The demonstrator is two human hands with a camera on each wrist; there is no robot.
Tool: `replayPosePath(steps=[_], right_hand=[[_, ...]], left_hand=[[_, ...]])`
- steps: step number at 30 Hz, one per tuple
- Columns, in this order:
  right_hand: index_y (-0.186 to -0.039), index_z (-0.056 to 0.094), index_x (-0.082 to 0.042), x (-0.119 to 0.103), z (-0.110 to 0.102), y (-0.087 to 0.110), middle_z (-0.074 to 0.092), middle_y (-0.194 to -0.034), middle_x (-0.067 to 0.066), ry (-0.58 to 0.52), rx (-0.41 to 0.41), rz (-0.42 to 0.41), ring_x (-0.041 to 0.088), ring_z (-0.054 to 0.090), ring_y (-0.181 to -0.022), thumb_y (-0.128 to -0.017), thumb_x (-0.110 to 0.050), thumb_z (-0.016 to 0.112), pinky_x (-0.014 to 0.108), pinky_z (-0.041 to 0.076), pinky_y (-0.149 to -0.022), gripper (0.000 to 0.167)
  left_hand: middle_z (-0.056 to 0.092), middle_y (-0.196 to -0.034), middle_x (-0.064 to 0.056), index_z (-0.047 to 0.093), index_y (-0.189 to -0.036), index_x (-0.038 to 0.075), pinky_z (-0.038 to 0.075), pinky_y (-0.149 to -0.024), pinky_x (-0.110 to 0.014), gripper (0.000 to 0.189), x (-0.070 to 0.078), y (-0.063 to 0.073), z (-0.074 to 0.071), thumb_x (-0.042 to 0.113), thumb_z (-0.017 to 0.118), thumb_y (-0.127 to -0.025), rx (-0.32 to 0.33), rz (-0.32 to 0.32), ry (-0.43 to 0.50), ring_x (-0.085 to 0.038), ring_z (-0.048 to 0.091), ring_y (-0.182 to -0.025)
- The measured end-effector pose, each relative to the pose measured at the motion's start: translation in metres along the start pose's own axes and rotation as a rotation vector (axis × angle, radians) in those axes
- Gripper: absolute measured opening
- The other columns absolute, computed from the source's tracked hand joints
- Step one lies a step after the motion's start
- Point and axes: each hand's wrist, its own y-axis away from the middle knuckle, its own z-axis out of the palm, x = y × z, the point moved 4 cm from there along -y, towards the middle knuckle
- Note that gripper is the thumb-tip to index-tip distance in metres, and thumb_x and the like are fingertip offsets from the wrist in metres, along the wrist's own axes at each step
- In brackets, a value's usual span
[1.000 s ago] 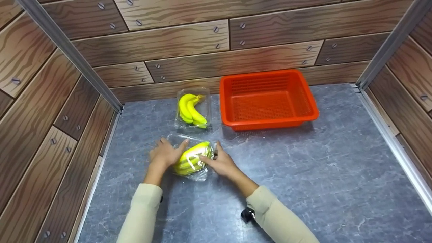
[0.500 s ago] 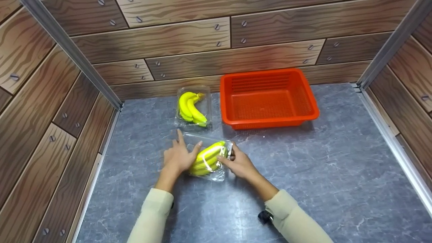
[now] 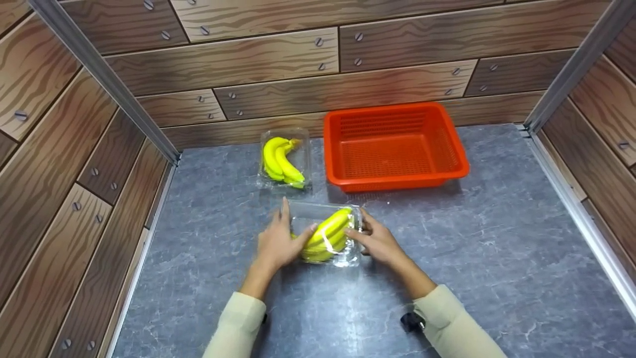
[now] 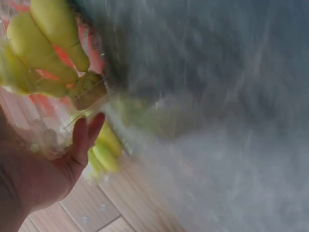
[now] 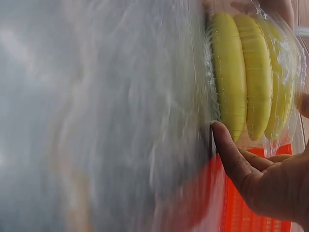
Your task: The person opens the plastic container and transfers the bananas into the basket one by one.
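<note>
In the head view a clear plastic pack (image 3: 318,209) with a bunch of bananas (image 3: 328,236) inside lies between both hands. My left hand (image 3: 278,243) holds its left side, thumb over the top and index finger stretched along the edge. My right hand (image 3: 380,241) grips its right end, thumb on top and the fingers at the end wall. The left wrist view has the left fingertips (image 4: 96,125) near the bananas' brown stem end (image 4: 89,92). In the right wrist view, right fingertips (image 5: 222,133) touch the pack beside the banana tips (image 5: 258,128).
A second clear pack of bananas (image 3: 283,161) lies behind, near the back wall. Right of it stands a red-orange plastic basket (image 3: 397,181) with nothing inside. Wood-patterned walls (image 3: 278,74) enclose the grey marbled table (image 3: 477,248) at the back and both sides.
Both hands have moved right together with the banana pack, which has turned slightly so its far edge lies straighter. The second pack and the basket stay in place.
</note>
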Motion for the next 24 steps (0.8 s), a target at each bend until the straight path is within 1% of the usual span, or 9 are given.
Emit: replayPosePath(steps=[4, 8, 12, 15, 18, 20, 24], right_hand=[[-0.172, 0.022, -0.017, 0.006, -0.014, 0.004, 0.043, -0.163, 0.035, -0.018, 0.011, 0.026, 0.047, 0.066, -0.131, -0.098, -0.04, 0.076, 0.037, 0.067, -0.071, 0.094], [-0.172, 0.023, -0.017, 0.008, -0.024, 0.008, 0.04, -0.165, 0.036, -0.023, 0.015, 0.026, 0.05, 0.061, -0.135, -0.099, -0.041, 0.074, 0.038, 0.067, -0.071, 0.092], [-0.172, 0.022, -0.018, 0.01, -0.03, 0.01, 0.038, -0.166, 0.035, -0.03, 0.008, 0.041, 0.051, 0.053, -0.144, -0.099, -0.042, 0.073, 0.039, 0.068, -0.073, 0.092], [-0.172, 0.021, -0.019, 0.01, -0.035, 0.01, 0.034, -0.168, 0.034, -0.023, 0.002, 0.05, 0.052, 0.05, -0.147, -0.099, -0.043, 0.073, 0.038, 0.068, -0.075, 0.093], [-0.172, 0.021, -0.018, 0.01, -0.039, 0.012, 0.034, -0.168, 0.035, -0.013, -0.002, 0.048, 0.052, 0.052, -0.146, -0.099, -0.043, 0.073, 0.038, 0.068, -0.074, 0.093], [-0.172, 0.022, -0.017, 0.01, -0.043, 0.013, 0.034, -0.167, 0.036, -0.011, 0.0, 0.051, 0.053, 0.053, -0.145, -0.1, -0.043, 0.073, 0.039, 0.068, -0.075, 0.092], [-0.172, 0.023, -0.019, 0.012, -0.048, 0.014, 0.036, -0.166, 0.037, -0.011, 0.0, 0.068, 0.053, 0.053, -0.144, -0.1, -0.043, 0.072, 0.039, 0.068, -0.076, 0.09]], left_hand=[[0.033, -0.174, -0.023, 0.016, -0.173, 0.015, 0.045, -0.118, -0.07, 0.115, 0.004, 0.005, 0.011, 0.08, 0.062, -0.089, 0.023, 0.003, 0.141, -0.049, 0.049, -0.15], [0.026, -0.177, -0.016, 0.019, -0.172, 0.014, 0.038, -0.126, -0.064, 0.118, 0.005, 0.009, 0.021, 0.077, 0.069, -0.086, 0.031, -0.019, 0.288, -0.045, 0.042, -0.156], [0.029, -0.177, -0.012, 0.026, -0.171, 0.014, 0.035, -0.129, -0.06, 0.112, 0.002, 0.012, 0.028, 0.067, 0.076, -0.087, 0.046, -0.03, 0.421, -0.043, 0.04, -0.158], [0.033, -0.175, -0.015, 0.029, -0.17, 0.015, 0.032, -0.13, -0.062, 0.105, -0.001, 0.015, 0.033, 0.058, 0.079, -0.089, 0.049, -0.015, 0.517, -0.043, 0.038, -0.159], [0.035, -0.174, -0.018, 0.027, -0.171, 0.017, 0.031, -0.131, -0.062, 0.104, -0.002, 0.016, 0.037, 0.054, 0.08, -0.09, 0.026, 0.009, 0.594, -0.044, 0.037, -0.159], [0.03, -0.175, -0.018, 0.023, -0.172, 0.015, 0.027, -0.133, -0.06, 0.105, -0.001, 0.016, 0.041, 0.053, 0.079, -0.091, -0.004, 0.031, 0.644, -0.043, 0.033, -0.162], [0.022, -0.178, -0.018, 0.015, -0.173, 0.014, 0.02, -0.135, -0.06, 0.109, 0.001, 0.018, 0.044, 0.05, 0.079, -0.092, -0.064, 0.054, 0.703, -0.042, 0.025, -0.165]])
